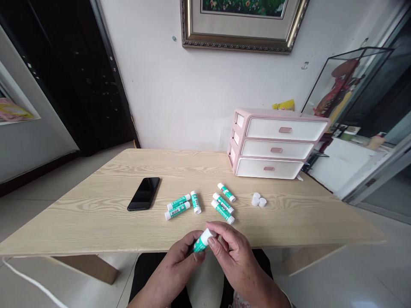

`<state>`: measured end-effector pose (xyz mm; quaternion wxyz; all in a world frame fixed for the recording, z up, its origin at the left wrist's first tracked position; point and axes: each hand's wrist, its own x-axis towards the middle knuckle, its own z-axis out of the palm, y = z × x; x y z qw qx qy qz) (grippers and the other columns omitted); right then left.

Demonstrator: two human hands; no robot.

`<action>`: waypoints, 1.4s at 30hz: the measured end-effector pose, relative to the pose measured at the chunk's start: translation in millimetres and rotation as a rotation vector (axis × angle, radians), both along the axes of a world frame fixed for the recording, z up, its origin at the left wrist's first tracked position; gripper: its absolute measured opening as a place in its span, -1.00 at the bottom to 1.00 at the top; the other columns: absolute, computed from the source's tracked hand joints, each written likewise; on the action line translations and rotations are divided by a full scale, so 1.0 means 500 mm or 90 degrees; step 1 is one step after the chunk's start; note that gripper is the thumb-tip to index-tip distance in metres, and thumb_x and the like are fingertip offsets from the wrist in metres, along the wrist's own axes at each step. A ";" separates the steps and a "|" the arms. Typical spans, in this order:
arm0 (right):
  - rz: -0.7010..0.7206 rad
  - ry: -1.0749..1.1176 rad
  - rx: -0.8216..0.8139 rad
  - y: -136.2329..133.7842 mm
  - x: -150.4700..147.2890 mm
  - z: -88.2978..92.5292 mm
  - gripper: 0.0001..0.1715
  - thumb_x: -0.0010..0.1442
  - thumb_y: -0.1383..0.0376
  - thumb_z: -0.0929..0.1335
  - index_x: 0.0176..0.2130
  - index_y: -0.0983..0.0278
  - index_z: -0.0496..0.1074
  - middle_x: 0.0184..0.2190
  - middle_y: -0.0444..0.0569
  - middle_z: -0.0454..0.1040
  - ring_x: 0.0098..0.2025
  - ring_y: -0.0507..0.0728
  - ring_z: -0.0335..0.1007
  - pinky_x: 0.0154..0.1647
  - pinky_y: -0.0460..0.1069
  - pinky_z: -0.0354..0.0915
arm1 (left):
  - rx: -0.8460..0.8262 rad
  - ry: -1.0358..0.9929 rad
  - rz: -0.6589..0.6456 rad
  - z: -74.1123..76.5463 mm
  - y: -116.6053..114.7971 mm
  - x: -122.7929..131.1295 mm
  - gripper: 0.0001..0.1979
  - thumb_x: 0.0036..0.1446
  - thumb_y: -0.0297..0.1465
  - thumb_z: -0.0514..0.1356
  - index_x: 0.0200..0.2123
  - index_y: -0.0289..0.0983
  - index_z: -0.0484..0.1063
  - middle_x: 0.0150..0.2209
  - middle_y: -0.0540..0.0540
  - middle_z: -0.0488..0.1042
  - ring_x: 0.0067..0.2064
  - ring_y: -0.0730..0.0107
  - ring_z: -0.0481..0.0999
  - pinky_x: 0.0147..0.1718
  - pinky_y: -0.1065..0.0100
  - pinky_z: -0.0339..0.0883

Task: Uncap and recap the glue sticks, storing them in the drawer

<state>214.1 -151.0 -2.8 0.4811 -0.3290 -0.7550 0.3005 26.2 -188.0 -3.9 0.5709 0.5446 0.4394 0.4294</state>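
Note:
A green-and-white glue stick [201, 245] is held in front of the table's near edge, tilted with its white end up and to the right. My left hand [183, 262] is wrapped round its green body. The thumb and fingers of my right hand [236, 256] pinch its white cap [208, 235]. Beyond my hands, three similar glue sticks [178, 210] lie on the left and three more glue sticks [222, 211] on the right. Three loose white caps [258, 200] sit together farther right.
A black phone [144, 193] lies on the left of the wooden table [105, 205]. At the back right stands a pink-and-white three-drawer box [278, 147], close to the wall. A white cable [32, 281] hangs at the lower left.

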 end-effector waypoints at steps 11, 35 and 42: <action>-0.054 0.011 0.000 -0.036 -0.004 -0.030 -0.59 0.37 0.27 0.34 0.19 0.08 0.42 0.02 -0.01 0.57 -0.11 0.10 0.55 -0.08 -0.04 0.50 | 0.001 -0.053 0.048 -0.034 0.000 0.012 -0.52 0.28 0.03 0.10 -0.25 -0.29 0.50 -0.43 -0.01 0.35 -0.44 0.44 0.21 -0.51 0.43 0.10; -0.166 0.114 -0.070 -0.005 0.011 -0.114 -0.72 0.39 0.17 0.30 -0.13 0.23 0.56 -0.42 -0.05 0.58 -0.41 0.07 0.52 -0.36 -0.11 0.48 | 0.021 -0.109 0.107 -0.063 0.005 0.005 -0.51 0.28 -0.04 -0.02 -0.54 -0.24 0.32 -0.59 0.07 0.10 -0.50 0.44 0.02 -0.49 0.35 -0.06; -0.151 0.110 -0.066 -0.010 0.006 -0.128 -0.73 0.39 0.19 0.30 -0.13 0.21 0.56 -0.41 -0.05 0.58 -0.41 0.08 0.53 -0.35 -0.09 0.49 | 0.032 -0.128 0.101 -0.058 0.003 0.009 -0.51 0.29 -0.05 -0.01 -0.57 -0.24 0.29 -0.58 0.06 0.12 -0.50 0.44 0.04 -0.49 0.35 -0.04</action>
